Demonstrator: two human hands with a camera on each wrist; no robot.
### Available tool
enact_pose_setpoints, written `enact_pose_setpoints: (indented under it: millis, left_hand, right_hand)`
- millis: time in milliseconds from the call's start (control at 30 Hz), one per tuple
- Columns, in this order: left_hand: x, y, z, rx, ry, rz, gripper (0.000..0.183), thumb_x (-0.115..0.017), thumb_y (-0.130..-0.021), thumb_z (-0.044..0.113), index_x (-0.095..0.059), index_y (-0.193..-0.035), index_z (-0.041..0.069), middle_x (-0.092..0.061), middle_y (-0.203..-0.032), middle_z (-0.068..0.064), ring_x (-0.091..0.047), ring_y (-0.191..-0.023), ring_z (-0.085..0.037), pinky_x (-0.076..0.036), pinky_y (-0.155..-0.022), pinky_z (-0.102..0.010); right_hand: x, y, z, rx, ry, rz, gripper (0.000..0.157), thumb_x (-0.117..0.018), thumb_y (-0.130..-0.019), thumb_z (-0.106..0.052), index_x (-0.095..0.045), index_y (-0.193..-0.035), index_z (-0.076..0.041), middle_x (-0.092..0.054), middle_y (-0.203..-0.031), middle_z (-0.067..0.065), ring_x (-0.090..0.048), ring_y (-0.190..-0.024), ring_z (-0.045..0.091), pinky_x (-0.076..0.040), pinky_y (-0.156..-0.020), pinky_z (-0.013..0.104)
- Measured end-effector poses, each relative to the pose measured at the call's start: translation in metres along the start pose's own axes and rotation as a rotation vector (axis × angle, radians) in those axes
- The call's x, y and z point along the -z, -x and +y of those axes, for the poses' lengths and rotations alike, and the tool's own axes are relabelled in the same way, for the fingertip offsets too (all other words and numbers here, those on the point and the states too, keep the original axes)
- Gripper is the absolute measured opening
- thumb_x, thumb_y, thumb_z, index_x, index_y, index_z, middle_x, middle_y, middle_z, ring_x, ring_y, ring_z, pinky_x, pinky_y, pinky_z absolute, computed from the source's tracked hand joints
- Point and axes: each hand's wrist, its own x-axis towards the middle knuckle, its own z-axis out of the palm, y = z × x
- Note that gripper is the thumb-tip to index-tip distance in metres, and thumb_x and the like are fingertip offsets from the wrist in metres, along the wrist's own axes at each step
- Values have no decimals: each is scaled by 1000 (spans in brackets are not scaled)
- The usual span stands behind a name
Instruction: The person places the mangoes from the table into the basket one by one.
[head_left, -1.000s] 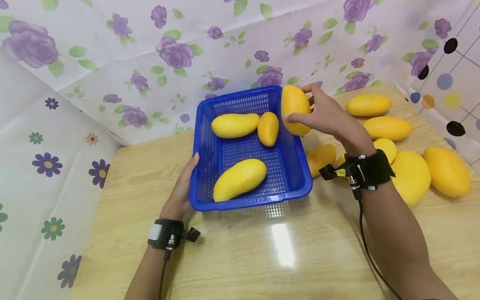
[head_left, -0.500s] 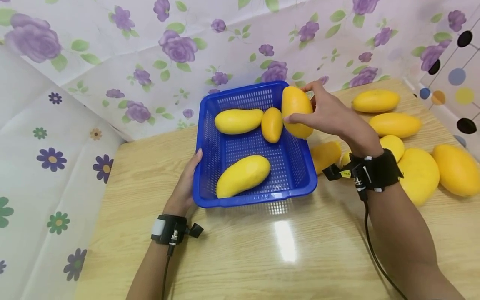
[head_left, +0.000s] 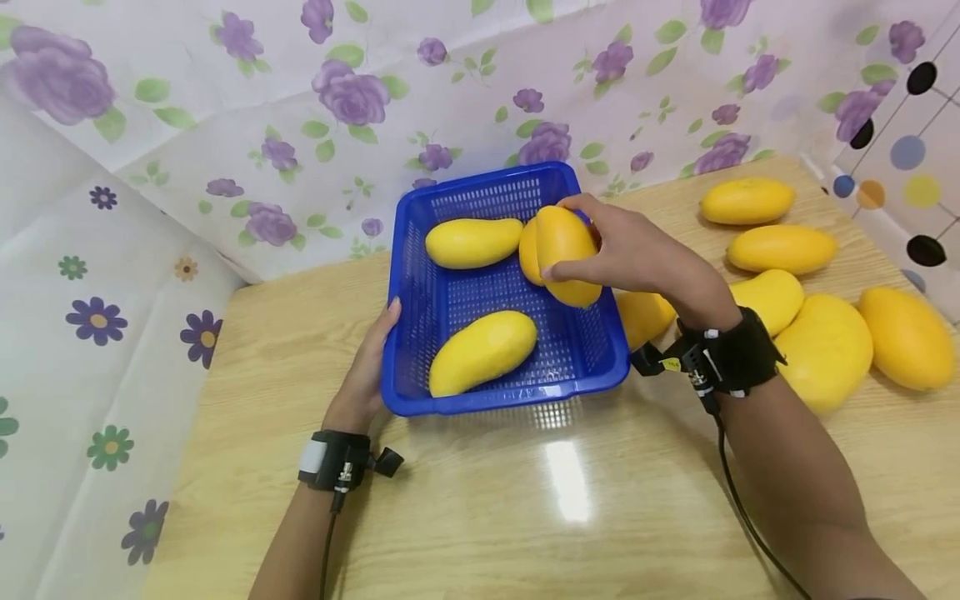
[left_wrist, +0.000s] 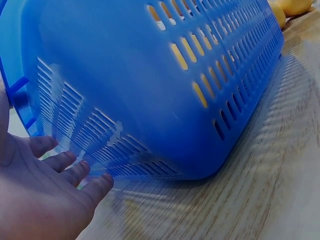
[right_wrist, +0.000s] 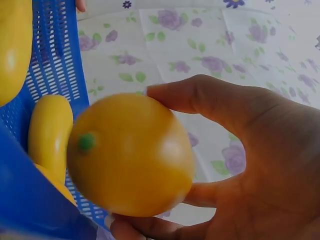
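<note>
My right hand holds an orange-yellow mango between thumb and fingers, over the right side of the blue plastic basket. In the right wrist view, this mango shows its rounded end with a green spot. It partly hides a smaller orange mango inside the basket. Two longer yellow mangoes, one at the back and one in front, lie on the basket floor. My left hand rests at the basket's left side, thumb at the rim. Its extended fingers touch the slotted outer wall.
Several yellow mangoes lie on the wooden table right of the basket, including a far one and a large one. Another mango sits close against the basket's right wall. A flowered cloth hangs behind.
My right hand has moved left and slightly down, bringing its mango from above the right rim to over the basket's inside. My left hand stays at the basket's side.
</note>
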Motion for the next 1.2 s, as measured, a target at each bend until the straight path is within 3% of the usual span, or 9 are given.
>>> enact_pose_setpoints:
  millis: [100,300,500,800,900,1100,1200]
  left_hand:
    - [0,-1,-3,7,-9,14,64,-35,-102,54,-14,-158,35,-20,-161,-12,-25,-142,-34,-25,-112,-48]
    - [1,0,-5,12,-2,22,64,-37,-101,55,-13,-158,38,-19,-161,-7,-23,-144,-32,-23,-113,-49]
    - [0,-2,-2,0,-6,16,63,-37,-101,55,-14,-158,39,-19,-161,-10,-24,-142,-34,-25,-112,-49]
    - [0,-3,-2,6,14,12,61,-36,-102,54,-15,-157,39,-19,-161,-10,-23,-143,-35,-25,-112,-50]
    - [0,-2,-3,12,26,9,62,-36,-102,53,-14,-158,38,-18,-161,-11,-24,-143,-36,-25,-112,-51]
    - [-1,0,-2,30,8,35,64,-37,-101,55,-14,-158,38,-20,-161,-8,-24,-143,-34,-24,-112,-51]
    - [-1,0,-2,27,10,31,64,-37,-101,55,-14,-158,38,-19,-161,-8,-24,-143,-34,-24,-112,-51]
  right_hand:
    - [-5,0,-1,1,62,-11,90,-74,-76,-59,-34,-145,-17,-61,-114,13,-57,-96,29,-45,-83,42]
    - [-14,0,-3,67,158,-48,79,-77,-74,-56,-42,-128,-10,-66,-98,12,-57,-93,28,-24,-87,47]
    - [-16,-1,-3,114,230,-62,75,-81,-71,-52,-44,-121,-11,-62,-86,8,-54,-83,24,-21,-79,43]
    - [-21,-3,-3,170,273,-165,73,-85,-66,-52,-44,-111,-13,-57,-80,5,-51,-77,24,-20,-81,44]
    - [-23,-2,-3,189,272,-212,71,-84,-68,-51,-44,-112,-13,-58,-81,5,-52,-79,23,-20,-84,47]
    - [-23,-1,-2,203,299,-268,72,-80,-76,-49,-44,-132,-20,-57,-84,2,-53,-85,22,-18,-90,51]
    - [-23,0,-2,190,303,-282,68,-79,-78,-46,-46,-131,-21,-57,-84,2,-53,-86,23,-16,-92,53]
